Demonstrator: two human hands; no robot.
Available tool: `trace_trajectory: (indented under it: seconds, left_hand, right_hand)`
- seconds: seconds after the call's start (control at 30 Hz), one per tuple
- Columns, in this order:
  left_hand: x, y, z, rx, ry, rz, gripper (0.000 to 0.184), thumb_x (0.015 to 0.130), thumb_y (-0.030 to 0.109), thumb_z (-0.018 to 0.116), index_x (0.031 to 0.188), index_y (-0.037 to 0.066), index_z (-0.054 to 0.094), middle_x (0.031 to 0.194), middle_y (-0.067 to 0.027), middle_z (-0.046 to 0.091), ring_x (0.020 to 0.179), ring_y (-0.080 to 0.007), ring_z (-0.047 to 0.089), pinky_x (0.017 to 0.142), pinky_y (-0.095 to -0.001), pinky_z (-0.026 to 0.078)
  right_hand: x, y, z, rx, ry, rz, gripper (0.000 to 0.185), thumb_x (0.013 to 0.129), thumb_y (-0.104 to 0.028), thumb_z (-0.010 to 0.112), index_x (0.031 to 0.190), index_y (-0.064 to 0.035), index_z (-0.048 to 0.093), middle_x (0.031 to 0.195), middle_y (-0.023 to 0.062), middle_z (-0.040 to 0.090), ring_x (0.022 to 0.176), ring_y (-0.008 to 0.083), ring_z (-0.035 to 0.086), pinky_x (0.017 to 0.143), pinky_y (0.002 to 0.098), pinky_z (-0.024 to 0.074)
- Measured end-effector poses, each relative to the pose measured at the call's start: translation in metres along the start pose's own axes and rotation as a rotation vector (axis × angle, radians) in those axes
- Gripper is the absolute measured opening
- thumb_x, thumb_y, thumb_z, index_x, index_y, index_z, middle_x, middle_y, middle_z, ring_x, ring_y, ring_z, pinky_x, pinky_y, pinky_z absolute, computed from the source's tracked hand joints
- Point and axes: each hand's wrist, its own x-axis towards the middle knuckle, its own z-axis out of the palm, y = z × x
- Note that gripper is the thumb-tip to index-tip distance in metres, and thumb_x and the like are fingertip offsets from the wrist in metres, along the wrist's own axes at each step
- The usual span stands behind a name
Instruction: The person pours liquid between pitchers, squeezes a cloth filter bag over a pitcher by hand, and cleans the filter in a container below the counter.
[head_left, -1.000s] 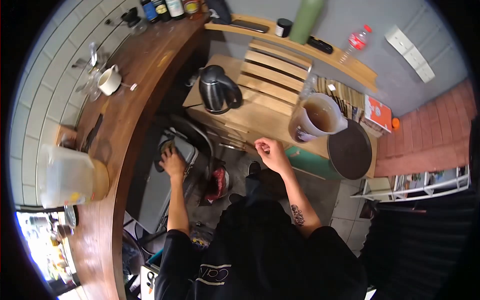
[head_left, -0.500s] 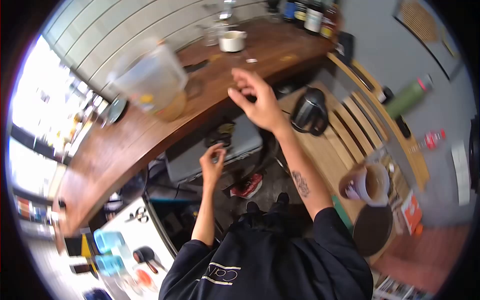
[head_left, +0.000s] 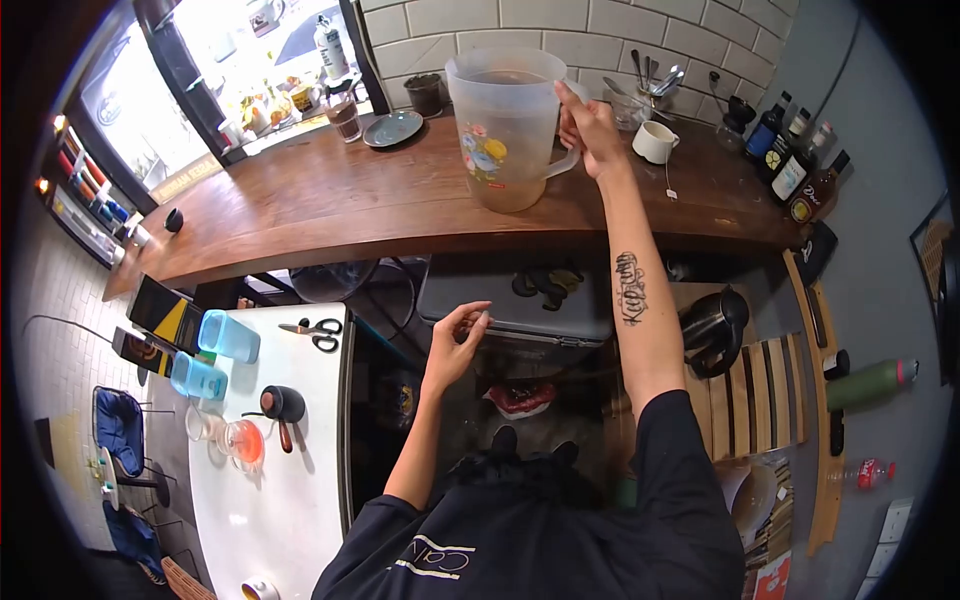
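Our right hand has moved to the jug near the table's front edge, fingers curled round its handle. Our left hand's fingers bend loosely, empty. Tipping could spill its drink.

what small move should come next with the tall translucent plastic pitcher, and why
Probably bring the left hand up to steady the tall translucent plastic pitcher: it stands on the brown wooden counter with only the right hand at its handle, while the left looks empty.
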Motion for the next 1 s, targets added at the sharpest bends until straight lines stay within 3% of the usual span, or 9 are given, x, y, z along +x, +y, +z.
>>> trace_trajectory:
  seconds: [0.1, 0.23, 0.33, 0.4, 0.53, 0.57, 0.77, 0.93, 1.0]
  left_hand:
    - [0.003, 0.004, -0.002, -0.054, 0.001, 0.018, 0.025, 0.093, 0.011, 0.058, 0.116, 0.0, 0.061, 0.09, -0.0036, 0.067, 0.082, -0.006, 0.059, 0.077, -0.0212, 0.046]
    - [0.007, 0.013, -0.002, -0.119, -0.002, 0.031, 0.025, 0.093, 0.009, 0.059, 0.116, 0.0, 0.061, 0.091, -0.0026, 0.065, 0.082, -0.0044, 0.057, 0.074, -0.0193, 0.045]
    - [0.01, 0.022, 0.002, -0.127, -0.028, 0.067, 0.024, 0.093, 0.008, 0.059, 0.115, -0.001, 0.061, 0.092, -0.0022, 0.064, 0.082, -0.0047, 0.057, 0.074, -0.0196, 0.045]
    - [0.016, 0.026, 0.009, -0.129, -0.006, 0.115, 0.023, 0.093, 0.008, 0.06, 0.114, -0.001, 0.062, 0.09, -0.0004, 0.062, 0.081, -0.0047, 0.055, 0.072, -0.0188, 0.044]
    - [0.029, 0.042, 0.034, -0.232, -0.045, 0.155, 0.023, 0.093, 0.008, 0.06, 0.113, -0.002, 0.061, 0.091, -0.001, 0.061, 0.083, -0.0052, 0.055, 0.075, -0.0192, 0.044]
    - [0.032, 0.041, 0.045, -0.273, -0.087, 0.16, 0.023, 0.093, 0.007, 0.059, 0.114, -0.002, 0.061, 0.092, -0.0019, 0.061, 0.084, -0.0066, 0.055, 0.077, -0.0212, 0.045]
    - [0.011, 0.035, 0.148, -0.391, -0.54, 0.047, 0.027, 0.094, 0.008, 0.058, 0.118, -0.002, 0.057, 0.093, -0.0033, 0.062, 0.085, -0.0089, 0.058, 0.078, -0.0228, 0.047]
    - [-0.056, 0.036, 0.24, -0.398, -1.005, -0.008, 0.031, 0.094, 0.011, 0.057, 0.122, -0.003, 0.054, 0.096, -0.0024, 0.061, 0.086, -0.0073, 0.057, 0.078, -0.0214, 0.045]
    - [-0.083, 0.032, 0.269, -0.412, -1.207, -0.078, 0.034, 0.094, 0.012, 0.058, 0.124, -0.002, 0.053, 0.099, -0.0022, 0.059, 0.089, -0.0063, 0.056, 0.078, -0.0208, 0.045]
  right_hand:
    - [-0.007, -0.003, 0.021, -0.139, 0.178, -0.094, 0.043, 0.081, -0.034, 0.076, 0.053, -0.014, 0.05, 0.045, -0.0082, 0.04, 0.035, 0.0033, 0.027, 0.036, 0.0235, 0.0192]
    - [-0.033, 0.0, 0.029, -0.147, 0.303, -0.257, 0.041, 0.08, -0.031, 0.078, 0.053, -0.0123, 0.052, 0.046, -0.0077, 0.042, 0.036, 0.0027, 0.029, 0.037, 0.0234, 0.0189]
    - [-0.062, -0.022, 0.013, -0.202, 0.309, -0.356, 0.031, 0.078, -0.028, 0.079, 0.063, -0.0049, 0.064, 0.057, -0.0052, 0.055, 0.047, 0.0015, 0.041, 0.043, 0.0206, 0.0274]
    - [-0.089, -0.045, -0.001, -0.183, 0.296, -0.44, 0.041, 0.083, -0.025, 0.075, 0.053, -0.0103, 0.051, 0.046, -0.0073, 0.042, 0.037, 0.0025, 0.029, 0.037, 0.0239, 0.0174]
    - [-0.174, -0.114, -0.02, -0.295, 0.396, -0.382, 0.045, 0.085, -0.028, 0.073, 0.052, -0.0124, 0.047, 0.044, -0.0079, 0.034, 0.037, 0.0033, 0.025, 0.037, 0.0249, 0.0163]
    - [-0.198, -0.127, -0.03, -0.289, 0.396, -0.361, 0.03, 0.08, -0.025, 0.078, 0.064, -0.0048, 0.063, 0.052, -0.0081, 0.047, 0.045, 0.0012, 0.032, 0.041, 0.023, 0.0191]
    - [-0.355, -0.191, -0.029, -0.529, 0.761, -0.307, 0.024, 0.081, -0.022, 0.076, 0.08, 0.0012, 0.069, 0.065, -0.0054, 0.058, 0.057, 0.0011, 0.044, 0.05, 0.0207, 0.0307]
    - [-0.486, -0.229, -0.031, -0.786, 1.117, -0.13, 0.026, 0.084, -0.021, 0.073, 0.09, 0.0038, 0.069, 0.078, 0.0007, 0.067, 0.069, 0.004, 0.054, 0.06, 0.0209, 0.0412]
    - [-0.525, -0.239, -0.032, -0.838, 1.203, -0.183, 0.026, 0.085, -0.021, 0.072, 0.091, 0.0034, 0.069, 0.08, 0.0009, 0.067, 0.07, 0.0039, 0.055, 0.063, 0.0208, 0.0417]
